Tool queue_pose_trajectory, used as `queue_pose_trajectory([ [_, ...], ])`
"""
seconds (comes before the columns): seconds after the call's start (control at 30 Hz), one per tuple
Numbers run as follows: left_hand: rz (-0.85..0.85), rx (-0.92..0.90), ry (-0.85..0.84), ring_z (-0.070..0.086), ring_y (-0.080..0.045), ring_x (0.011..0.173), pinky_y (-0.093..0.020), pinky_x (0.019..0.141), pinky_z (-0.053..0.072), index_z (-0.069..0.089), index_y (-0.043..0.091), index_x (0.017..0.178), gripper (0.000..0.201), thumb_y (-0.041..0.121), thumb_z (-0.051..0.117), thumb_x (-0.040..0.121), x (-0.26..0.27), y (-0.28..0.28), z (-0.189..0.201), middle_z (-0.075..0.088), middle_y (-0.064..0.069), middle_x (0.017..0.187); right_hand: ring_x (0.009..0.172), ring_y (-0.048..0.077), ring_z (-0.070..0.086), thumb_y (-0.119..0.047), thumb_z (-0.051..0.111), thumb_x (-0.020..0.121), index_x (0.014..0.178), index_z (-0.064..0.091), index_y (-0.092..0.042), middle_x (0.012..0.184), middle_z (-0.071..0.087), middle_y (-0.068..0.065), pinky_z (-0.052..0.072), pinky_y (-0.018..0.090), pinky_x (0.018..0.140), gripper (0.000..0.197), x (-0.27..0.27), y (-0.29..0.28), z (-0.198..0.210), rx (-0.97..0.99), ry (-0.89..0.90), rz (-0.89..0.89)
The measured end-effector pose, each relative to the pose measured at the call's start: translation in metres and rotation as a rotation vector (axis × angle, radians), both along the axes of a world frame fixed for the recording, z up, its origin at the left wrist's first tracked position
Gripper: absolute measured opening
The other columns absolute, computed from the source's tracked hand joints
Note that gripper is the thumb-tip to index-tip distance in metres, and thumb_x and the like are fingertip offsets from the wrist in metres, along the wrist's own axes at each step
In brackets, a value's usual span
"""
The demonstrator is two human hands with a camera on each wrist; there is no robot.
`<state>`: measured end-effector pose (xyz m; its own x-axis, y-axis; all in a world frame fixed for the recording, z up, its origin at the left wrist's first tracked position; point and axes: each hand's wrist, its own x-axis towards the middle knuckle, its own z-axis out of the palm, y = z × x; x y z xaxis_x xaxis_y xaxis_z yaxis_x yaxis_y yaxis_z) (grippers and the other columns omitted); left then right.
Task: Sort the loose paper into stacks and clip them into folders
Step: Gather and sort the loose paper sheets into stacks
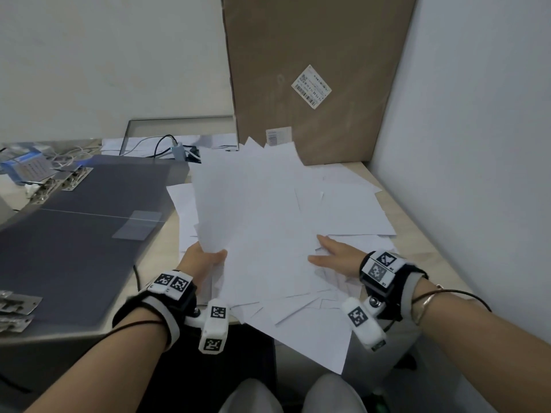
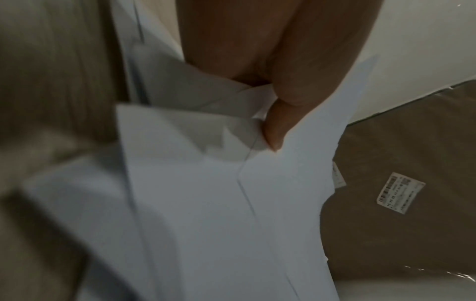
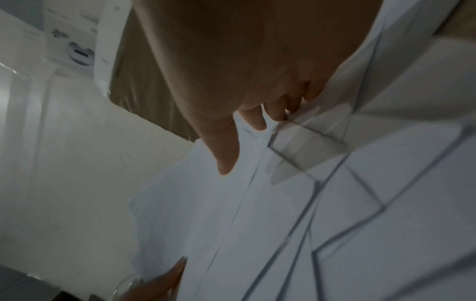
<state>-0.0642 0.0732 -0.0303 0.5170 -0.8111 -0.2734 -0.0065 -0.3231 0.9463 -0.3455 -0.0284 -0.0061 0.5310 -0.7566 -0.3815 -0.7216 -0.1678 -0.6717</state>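
Observation:
A loose heap of white paper (image 1: 343, 204) covers the beige table (image 1: 417, 239). My left hand (image 1: 205, 260) grips the lower left corner of a fanned bundle of sheets (image 1: 253, 210) raised off the heap. Its thumb (image 2: 278, 126) presses on top of the bundle (image 2: 206, 203). My right hand (image 1: 331, 256) is at the bundle's right edge, thumb and forefinger on top, the other fingers tucked under a sheet edge (image 3: 304, 142). Dark grey open folders (image 1: 74, 234) with metal clips (image 1: 68, 177) lie to the left.
A tall cardboard box (image 1: 313, 70) leans against the back wall behind the heap, and a white wall (image 1: 477, 144) closes the right side. Cables and a charger (image 1: 179, 150) sit behind the folders. More metal clips (image 1: 15, 308) lie at the near left.

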Motion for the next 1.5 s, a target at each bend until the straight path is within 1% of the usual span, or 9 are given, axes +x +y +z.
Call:
queue_pose_trajectory([
  [0.13,-0.145,0.067,-0.16,0.063,-0.035,0.1,-0.05,0.091,0.052,0.059,0.01,0.112,0.044,0.008,0.077,0.071,-0.007,-0.004,0.011,0.067,-0.015,0.106,0.147,0.013,0.009,-0.045,0.056,0.09,0.152,0.009,-0.019,0.159,0.006,-0.001,0.011,0.035,0.121,0.081,0.013,0.007,0.0,0.024,-0.046,0.013],
  [0.23,-0.055,0.14,-0.412,0.054,-0.037,0.114,-0.044,0.098,0.047,0.044,0.013,0.132,0.073,0.022,0.074,0.066,-0.011,-0.011,0.014,0.055,-0.015,0.124,0.147,0.014,0.013,-0.038,0.058,0.09,0.151,0.011,-0.019,0.159,0.007,0.0,0.013,0.033,0.12,0.079,0.013,0.01,-0.004,0.035,-0.089,-0.005],
  [0.47,0.116,0.283,-0.588,0.043,-0.04,0.121,-0.039,0.101,0.038,0.049,0.011,0.129,0.049,0.017,0.063,0.083,-0.017,-0.012,0.016,0.041,-0.018,0.134,0.144,0.016,0.021,-0.023,0.062,0.09,0.15,0.017,-0.011,0.157,0.019,0.005,0.02,0.03,0.117,0.076,0.019,0.005,0.002,0.12,-0.297,-0.207],
  [0.67,0.226,0.035,-0.154,0.058,-0.035,0.109,-0.046,0.095,0.05,0.044,0.005,0.132,0.061,0.004,0.07,0.077,-0.008,-0.009,0.012,0.059,-0.016,0.12,0.14,0.028,0.029,-0.015,0.064,0.088,0.15,0.02,-0.014,0.155,0.024,0.01,0.029,0.035,0.113,0.076,0.042,0.0,0.009,0.36,-0.493,-0.406],
  [0.77,0.292,0.073,0.058,0.06,-0.034,0.07,-0.029,0.062,0.055,0.06,0.0,0.097,0.026,0.01,0.074,0.077,0.007,-0.002,0.023,0.061,-0.017,0.082,0.143,0.026,0.024,-0.009,0.064,0.087,0.148,0.022,-0.013,0.154,0.024,0.011,0.029,0.035,0.112,0.075,0.043,0.0,0.005,0.429,-0.561,-0.441],
  [0.87,0.007,0.213,0.33,0.066,-0.037,0.09,-0.045,0.09,0.053,0.067,0.003,0.105,0.032,0.02,0.074,0.079,0.017,0.006,0.033,0.07,-0.019,0.098,0.142,0.023,0.026,-0.007,0.064,0.087,0.146,0.029,-0.01,0.152,0.028,0.008,0.031,0.035,0.113,0.069,0.039,0.001,-0.002,0.426,-0.581,-0.454],
  [1.07,0.003,0.214,-0.239,0.06,-0.033,0.094,-0.044,0.092,0.051,0.056,-0.01,0.116,0.034,0.004,0.064,0.086,0.001,-0.003,0.03,0.062,-0.025,0.114,0.137,0.019,0.034,-0.006,0.058,0.091,0.143,0.033,-0.009,0.149,0.035,0.007,0.032,0.03,0.109,0.058,0.032,0.008,-0.005,0.349,-0.558,-0.386],
  [1.23,0.119,0.046,-0.19,0.057,-0.033,0.086,-0.05,0.087,0.049,0.06,-0.001,0.084,0.007,0.006,0.061,0.085,0.011,0.001,0.02,0.062,-0.025,0.093,0.114,0.019,0.052,-0.005,0.061,0.087,0.131,0.05,-0.009,0.137,0.051,0.011,0.04,0.026,0.09,0.045,0.008,-0.007,-0.002,-0.009,-0.392,-0.444],
  [1.5,0.15,-0.025,-0.009,0.052,-0.026,0.089,-0.038,0.082,0.041,0.058,0.009,0.079,0.012,0.004,0.058,0.089,0.021,0.01,0.012,0.058,-0.015,0.095,0.128,0.025,0.046,-0.032,0.069,0.083,0.141,0.035,-0.014,0.146,0.039,0.011,0.038,0.036,0.106,0.069,-0.033,-0.028,0.007,-0.055,-0.353,-0.611],
])
